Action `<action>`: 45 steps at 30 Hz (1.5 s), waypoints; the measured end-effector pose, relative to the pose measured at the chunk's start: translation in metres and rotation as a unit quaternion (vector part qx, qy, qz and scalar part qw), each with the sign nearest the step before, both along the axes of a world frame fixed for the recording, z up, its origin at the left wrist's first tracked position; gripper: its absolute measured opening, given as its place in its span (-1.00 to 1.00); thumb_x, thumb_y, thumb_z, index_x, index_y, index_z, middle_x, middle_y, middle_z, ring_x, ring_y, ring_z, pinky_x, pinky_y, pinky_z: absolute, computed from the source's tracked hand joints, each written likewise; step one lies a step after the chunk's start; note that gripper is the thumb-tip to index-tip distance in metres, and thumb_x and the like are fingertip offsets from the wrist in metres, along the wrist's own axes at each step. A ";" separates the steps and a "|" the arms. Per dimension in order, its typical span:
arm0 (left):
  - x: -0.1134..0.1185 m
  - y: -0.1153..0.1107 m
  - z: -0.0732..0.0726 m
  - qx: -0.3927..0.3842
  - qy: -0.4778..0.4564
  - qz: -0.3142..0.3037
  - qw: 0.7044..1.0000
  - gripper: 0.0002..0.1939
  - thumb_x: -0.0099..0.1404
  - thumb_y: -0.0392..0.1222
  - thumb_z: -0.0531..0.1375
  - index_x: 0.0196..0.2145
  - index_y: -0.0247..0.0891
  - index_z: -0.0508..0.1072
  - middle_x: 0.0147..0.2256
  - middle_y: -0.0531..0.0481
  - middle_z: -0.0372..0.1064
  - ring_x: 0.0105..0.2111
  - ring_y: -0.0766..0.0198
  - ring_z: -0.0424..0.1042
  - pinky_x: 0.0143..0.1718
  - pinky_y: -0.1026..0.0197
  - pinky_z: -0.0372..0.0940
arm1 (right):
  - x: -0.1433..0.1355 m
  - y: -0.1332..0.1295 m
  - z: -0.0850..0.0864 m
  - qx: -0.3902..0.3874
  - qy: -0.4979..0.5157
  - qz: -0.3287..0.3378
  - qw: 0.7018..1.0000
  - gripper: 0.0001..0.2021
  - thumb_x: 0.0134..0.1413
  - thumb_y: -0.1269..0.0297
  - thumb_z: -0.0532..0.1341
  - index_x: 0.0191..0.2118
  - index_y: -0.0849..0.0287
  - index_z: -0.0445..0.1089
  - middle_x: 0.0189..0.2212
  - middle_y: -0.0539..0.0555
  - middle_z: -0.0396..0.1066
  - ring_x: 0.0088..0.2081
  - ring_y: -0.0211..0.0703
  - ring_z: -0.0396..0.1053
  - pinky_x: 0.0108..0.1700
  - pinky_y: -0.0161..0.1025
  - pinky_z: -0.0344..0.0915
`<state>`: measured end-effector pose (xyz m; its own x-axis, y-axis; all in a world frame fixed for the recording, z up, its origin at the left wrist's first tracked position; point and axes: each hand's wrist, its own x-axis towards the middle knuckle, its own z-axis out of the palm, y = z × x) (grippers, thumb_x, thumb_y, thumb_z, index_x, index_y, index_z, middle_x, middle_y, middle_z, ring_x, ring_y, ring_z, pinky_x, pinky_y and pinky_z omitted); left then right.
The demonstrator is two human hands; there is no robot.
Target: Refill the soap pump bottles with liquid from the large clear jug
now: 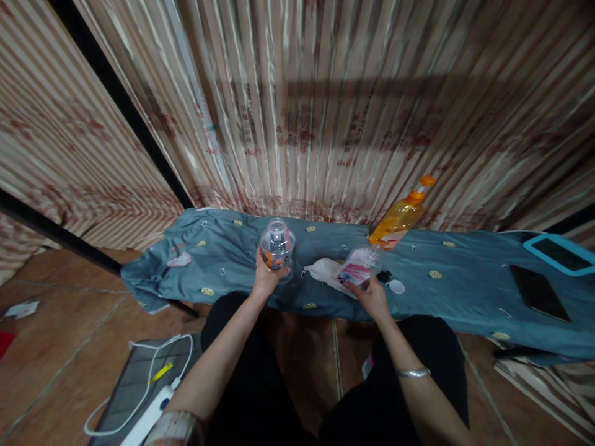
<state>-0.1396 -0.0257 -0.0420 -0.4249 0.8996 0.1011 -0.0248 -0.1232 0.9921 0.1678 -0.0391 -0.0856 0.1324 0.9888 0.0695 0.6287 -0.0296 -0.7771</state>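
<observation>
Two being held over blue cloth [242,248]: left bottle [277,243], right bottle [359,265], both clear.
Left hand [268,275] clasping, fingers curled, mouth pointing up; right hand [372,296] gripping, fingers bent, long axis slanting far-right.

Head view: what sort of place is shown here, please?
Probably a lived-in room, perhaps in a home or dormitory: a pleated curtain hangs behind, a printed cloth covers the narrow work surface, and the floor is tiled.
</observation>
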 end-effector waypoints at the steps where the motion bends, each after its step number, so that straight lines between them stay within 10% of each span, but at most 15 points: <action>1: 0.001 -0.001 -0.002 -0.015 0.006 0.002 1.000 0.04 -0.36 -0.35 0.52 0.11 -0.16 0.23 0.06 -0.13 0.40 0.12 -0.04 0.43 0.26 -0.10 0.22 | -0.001 0.001 0.002 -0.001 -0.005 0.001 1.000 -0.65 0.31 0.13 0.30 0.11 0.17 0.40 0.04 0.14 0.46 -0.06 -0.02 0.50 -0.05 0.03 0.48; 17: 0.004 -0.009 -0.007 -0.094 0.113 0.022 0.989 -0.17 -0.27 -0.34 0.51 -0.04 -0.17 0.26 -0.15 0.02 0.43 -0.06 0.05 0.51 0.09 0.01 0.34 | 0.003 0.012 0.027 -0.051 -0.074 0.046 0.995 -0.65 0.31 0.12 0.29 0.10 0.16 0.40 -0.02 0.12 0.47 -0.14 -0.07 0.51 -0.12 -0.03 0.50; 33: 0.009 -0.012 0.009 -0.118 0.130 0.042 0.984 -0.35 -0.33 -0.32 0.49 -0.24 -0.14 0.36 -0.34 0.12 0.46 -0.23 0.05 0.53 -0.05 -0.02 0.39 | 0.006 -0.019 0.028 0.067 0.004 0.016 0.998 -0.56 0.30 0.10 0.30 0.20 0.15 0.36 0.08 0.17 0.44 0.02 0.05 0.48 0.04 0.13 0.44; 40: 0.019 -0.019 0.015 -0.074 0.105 -0.002 0.992 -0.39 -0.30 -0.28 0.50 -0.23 -0.15 0.41 -0.34 0.10 0.51 -0.27 0.05 0.53 -0.03 -0.11 0.41 | -0.018 -0.087 0.069 0.189 0.014 -0.018 0.982 -0.38 0.21 -0.11 0.28 0.27 0.10 0.28 0.14 0.30 0.45 0.15 0.23 0.42 0.23 0.23 0.28; 45: 0.025 -0.030 0.021 -0.046 0.102 -0.062 0.992 -0.41 -0.27 -0.24 0.50 -0.23 -0.15 0.43 -0.31 0.04 0.54 -0.27 0.02 0.54 -0.06 -0.05 0.41 | -0.072 -0.074 0.095 0.188 0.080 0.093 0.974 -0.26 0.10 -0.08 0.37 0.31 0.11 0.22 0.21 0.30 0.42 0.16 0.20 0.45 0.21 0.20 0.32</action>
